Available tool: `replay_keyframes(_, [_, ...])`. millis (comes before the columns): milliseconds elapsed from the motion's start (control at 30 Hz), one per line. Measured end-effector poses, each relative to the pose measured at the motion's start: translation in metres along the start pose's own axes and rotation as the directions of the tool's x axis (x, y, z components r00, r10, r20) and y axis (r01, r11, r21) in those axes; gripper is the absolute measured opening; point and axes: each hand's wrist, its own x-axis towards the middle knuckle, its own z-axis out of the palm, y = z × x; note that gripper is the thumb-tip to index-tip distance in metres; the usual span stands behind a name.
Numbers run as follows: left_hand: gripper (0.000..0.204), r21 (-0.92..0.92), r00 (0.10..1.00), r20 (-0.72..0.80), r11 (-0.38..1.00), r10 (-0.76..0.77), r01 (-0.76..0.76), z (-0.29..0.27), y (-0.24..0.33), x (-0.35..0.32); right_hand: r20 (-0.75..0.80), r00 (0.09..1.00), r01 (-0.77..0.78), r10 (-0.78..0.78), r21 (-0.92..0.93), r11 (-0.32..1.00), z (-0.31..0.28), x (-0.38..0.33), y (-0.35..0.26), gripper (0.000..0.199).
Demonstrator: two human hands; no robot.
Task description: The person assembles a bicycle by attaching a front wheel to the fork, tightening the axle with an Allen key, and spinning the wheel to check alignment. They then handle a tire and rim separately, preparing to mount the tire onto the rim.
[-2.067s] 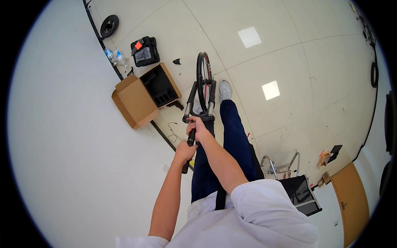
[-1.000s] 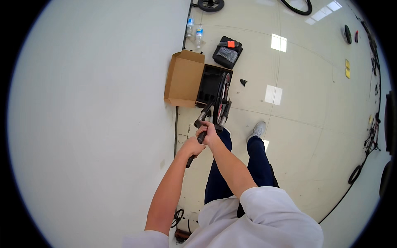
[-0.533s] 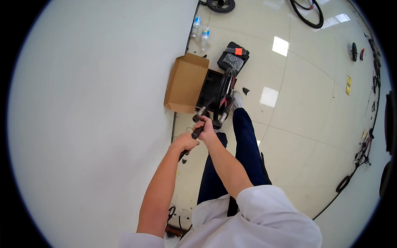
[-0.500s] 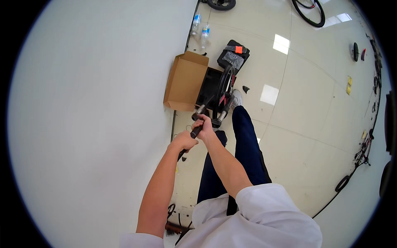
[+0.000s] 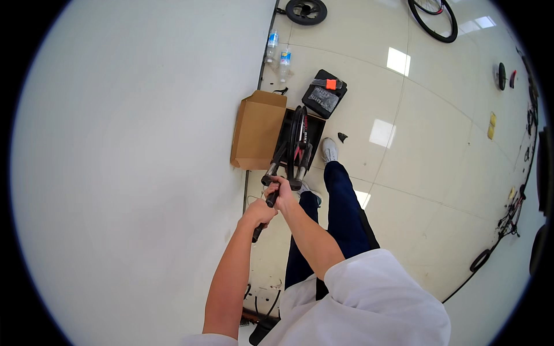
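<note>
Both hands grip a black tool handle [image 5: 262, 214] in front of the person, close to the white wall [image 5: 133, 173] on the left. The left hand [image 5: 258, 212] is closed around the lower part of the handle, whose dark end projects below the fist. The right hand [image 5: 283, 193] is closed around the upper part, just beyond the left hand. Whether the two hands touch cannot be told.

The handle leads up to a black bicycle fork [image 5: 287, 167]. The fork legs straddle a bicycle wheel [image 5: 298, 141], which stands upright, edge-on to the camera, just beyond the hands. The lower end of the wheel sits in front of an open black case [image 5: 314, 124] on the floor.

A brown cardboard box [image 5: 258, 130] stands against the wall, to the left of the wheel. A black tool bag [image 5: 323, 95] with an orange patch lies farther away. Two clear plastic bottles [image 5: 278, 52] stand beyond it, near the wall. A small black wheel [image 5: 306, 10] and a large bicycle rim [image 5: 434, 20] lie at the far edge of the tiled floor [image 5: 433, 144].

The person's legs in dark blue trousers [image 5: 343, 213] extend to the right of the hands, with a white shoe [image 5: 329, 150] beside the wheel.
</note>
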Motion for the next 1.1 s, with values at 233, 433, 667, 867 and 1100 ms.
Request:
replay_keyframes(233, [0.025,-0.081,0.992,0.127,0.997,0.016,-0.006,-0.031,-0.003,0.046,-0.047,0.996,0.081,-0.081,-0.015,0.997,0.021,0.019,-0.011,0.031])
replay_keyframes(433, [0.027,0.202,0.999,0.052,0.979,0.017,-0.027,-0.051,0.026,0.056,0.058,0.993,0.089,-0.098,0.151,0.985,0.023,0.053,-0.023,0.023])
replay_keyframes(667, [0.036,0.403,0.988,-0.146,0.915,0.055,0.009,-0.113,0.041,0.049,-0.014,0.992,0.126,-0.125,0.043,0.991,0.048,0.096,-0.003,0.022])
replay_keyframes(867, [0.041,0.702,0.907,-0.371,0.699,0.197,0.135,-0.156,0.018,0.060,0.025,0.995,0.096,-0.093,-0.183,0.978,0.077,0.128,0.009,0.036])
replay_keyframes(1100, [0.041,0.791,0.871,-0.365,0.602,0.328,0.105,-0.191,0.003,0.085,0.000,0.995,0.070,-0.097,-0.692,0.719,0.076,0.113,-0.002,0.049])
